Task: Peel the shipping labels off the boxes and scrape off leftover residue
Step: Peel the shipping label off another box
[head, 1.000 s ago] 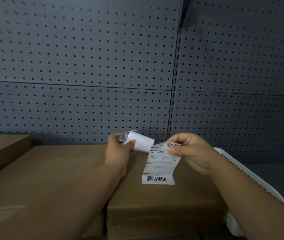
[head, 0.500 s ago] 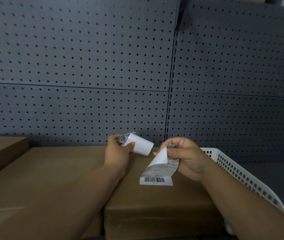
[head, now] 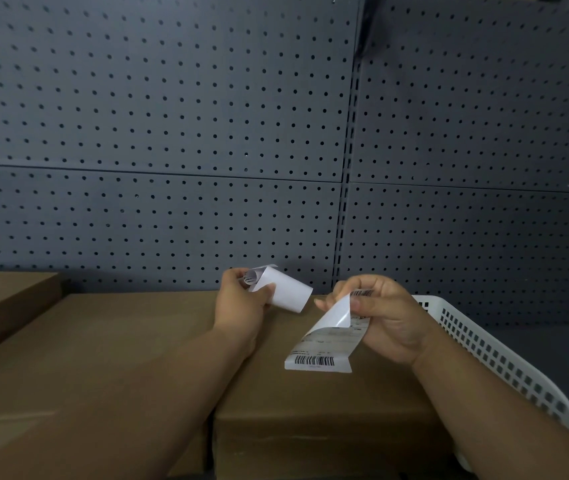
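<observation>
My left hand (head: pixel 241 303) grips a curled, peeled white label (head: pixel 284 289) and holds it above the boxes. Pinched in my right hand (head: pixel 385 317) is the top edge of a second shipping label (head: pixel 324 344). That edge is folded down so its white back shows. The label's barcode end hangs over the top of the brown cardboard box (head: pixel 310 403) in front of me. I cannot tell whether the barcode end still sticks to the box.
A larger brown box (head: pixel 103 358) lies to the left under my left forearm, another box (head: pixel 2 296) at far left. A white slotted plastic basket (head: pixel 490 351) stands to the right beyond my right arm. A dark grey pegboard wall (head: pixel 172 133) closes the back.
My right hand has folded the top of the barcode label forward and down, showing its white back, and moved slightly lower. My left hand has kept the curled label in place.
</observation>
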`<state>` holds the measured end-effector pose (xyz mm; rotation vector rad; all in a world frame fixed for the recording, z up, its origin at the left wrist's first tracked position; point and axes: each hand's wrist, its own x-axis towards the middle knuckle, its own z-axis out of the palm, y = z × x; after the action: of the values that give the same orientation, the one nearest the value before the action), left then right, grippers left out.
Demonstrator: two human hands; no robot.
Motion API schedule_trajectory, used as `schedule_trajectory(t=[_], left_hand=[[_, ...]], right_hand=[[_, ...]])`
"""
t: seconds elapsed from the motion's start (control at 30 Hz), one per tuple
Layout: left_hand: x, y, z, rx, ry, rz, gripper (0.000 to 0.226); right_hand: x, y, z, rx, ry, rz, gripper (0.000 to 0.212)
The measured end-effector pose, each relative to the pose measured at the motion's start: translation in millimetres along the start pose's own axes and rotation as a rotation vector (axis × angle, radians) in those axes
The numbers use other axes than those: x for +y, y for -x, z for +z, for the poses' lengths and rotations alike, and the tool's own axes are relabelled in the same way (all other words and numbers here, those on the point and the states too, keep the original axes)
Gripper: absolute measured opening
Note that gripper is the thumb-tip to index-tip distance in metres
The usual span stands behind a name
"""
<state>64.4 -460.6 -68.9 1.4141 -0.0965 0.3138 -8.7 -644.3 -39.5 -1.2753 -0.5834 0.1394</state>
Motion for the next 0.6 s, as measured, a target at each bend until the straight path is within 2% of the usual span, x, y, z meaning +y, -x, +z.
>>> schedule_trajectory(t=[0.6], left_hand=[[-1.1, -1.3, 0.5, 0.013, 0.004, -0.008, 0.033]], right_hand=[[-2.2, 1.1, -0.1, 0.061, -0.128, -0.100, 0.032]])
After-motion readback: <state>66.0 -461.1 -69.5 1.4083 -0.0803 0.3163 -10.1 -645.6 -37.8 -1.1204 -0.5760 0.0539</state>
